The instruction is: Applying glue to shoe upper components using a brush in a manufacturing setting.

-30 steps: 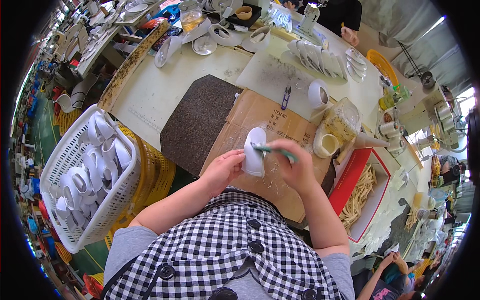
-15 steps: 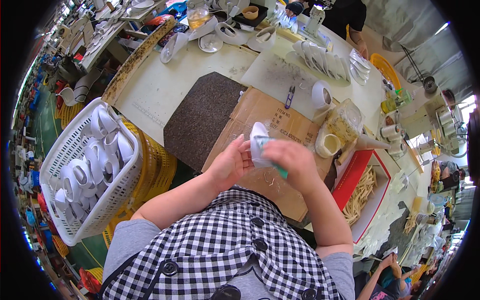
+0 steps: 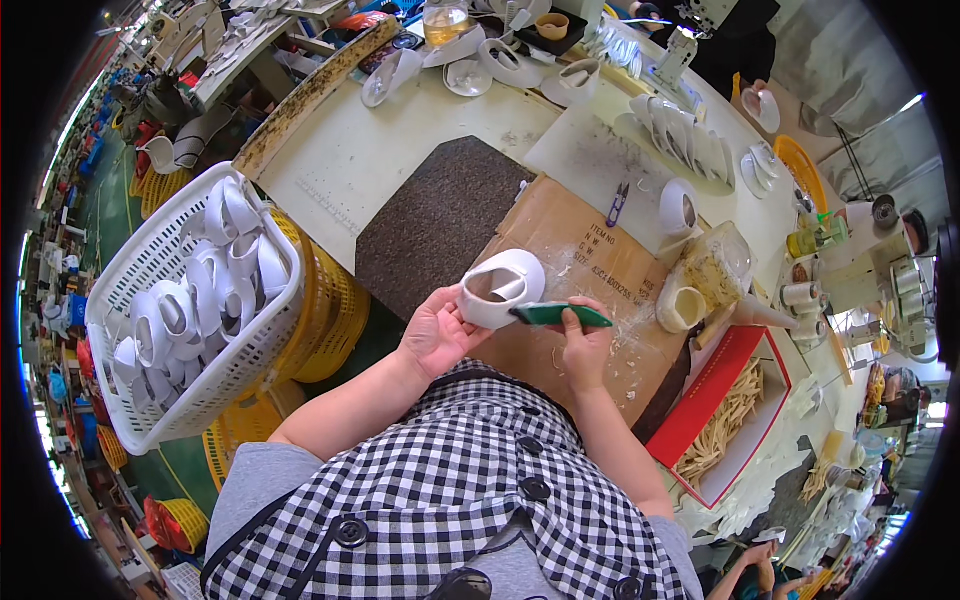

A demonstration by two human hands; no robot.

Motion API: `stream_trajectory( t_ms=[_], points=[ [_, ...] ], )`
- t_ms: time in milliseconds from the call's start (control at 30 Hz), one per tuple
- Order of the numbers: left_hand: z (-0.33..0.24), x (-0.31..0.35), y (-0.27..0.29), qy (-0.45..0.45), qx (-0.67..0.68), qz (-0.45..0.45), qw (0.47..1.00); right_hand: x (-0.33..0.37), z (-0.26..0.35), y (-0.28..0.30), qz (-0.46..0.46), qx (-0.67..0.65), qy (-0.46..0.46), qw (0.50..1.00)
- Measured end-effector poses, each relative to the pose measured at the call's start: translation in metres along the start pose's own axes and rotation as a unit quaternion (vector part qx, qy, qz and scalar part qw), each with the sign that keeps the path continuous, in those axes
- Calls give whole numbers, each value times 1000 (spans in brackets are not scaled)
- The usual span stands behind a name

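Observation:
My left hand (image 3: 440,335) is closed on a white shoe upper (image 3: 528,270), a curved piece with a wide opening turned upward. In my right hand (image 3: 585,345) is a flat green-handled tool (image 3: 560,316); its exact kind is unclear. The tool's dark end points left, at the lower right rim of the upper; whether they touch I cannot tell. Both hands are over a brown cardboard sheet (image 3: 560,220) strewn with small white scraps. Purple-handled thread snips (image 3: 617,205) lie on the sheet's far part.
At left, a white basket (image 3: 125,290) holds several white uppers above yellow crates (image 3: 335,340). A dark mat (image 3: 430,215) lies left of the cardboard. At right are a cream cup (image 3: 683,310), a cloudy container (image 3: 720,258) and a red box (image 3: 690,400) of thin pale strips. Someone works at the back right.
My right hand has moved right and lower, off the shoe upper, and the green tool now shows plainly. The upper has turned so its opening faces up. The whole view has shifted slightly.

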State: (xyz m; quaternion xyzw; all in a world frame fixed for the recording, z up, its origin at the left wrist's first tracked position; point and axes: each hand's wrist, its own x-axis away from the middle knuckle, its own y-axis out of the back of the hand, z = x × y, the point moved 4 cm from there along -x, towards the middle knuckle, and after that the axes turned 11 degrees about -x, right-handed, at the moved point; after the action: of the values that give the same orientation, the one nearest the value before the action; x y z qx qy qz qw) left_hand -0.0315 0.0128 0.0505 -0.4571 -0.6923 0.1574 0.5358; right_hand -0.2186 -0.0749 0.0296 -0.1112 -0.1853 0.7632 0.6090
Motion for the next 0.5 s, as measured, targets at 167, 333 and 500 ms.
stream_trajectory(
  t_ms=[167,333,500],
  points=[
    [10,6,46,24,-10,-46,999,4,-6,-4,0,-35,-59,998],
    [15,10,53,52,-60,-96,992,-31,-15,-7,-30,186,-21,982],
    [15,10,57,63,-93,-74,991,-47,-5,-55,239,204,85,945]
  ],
)
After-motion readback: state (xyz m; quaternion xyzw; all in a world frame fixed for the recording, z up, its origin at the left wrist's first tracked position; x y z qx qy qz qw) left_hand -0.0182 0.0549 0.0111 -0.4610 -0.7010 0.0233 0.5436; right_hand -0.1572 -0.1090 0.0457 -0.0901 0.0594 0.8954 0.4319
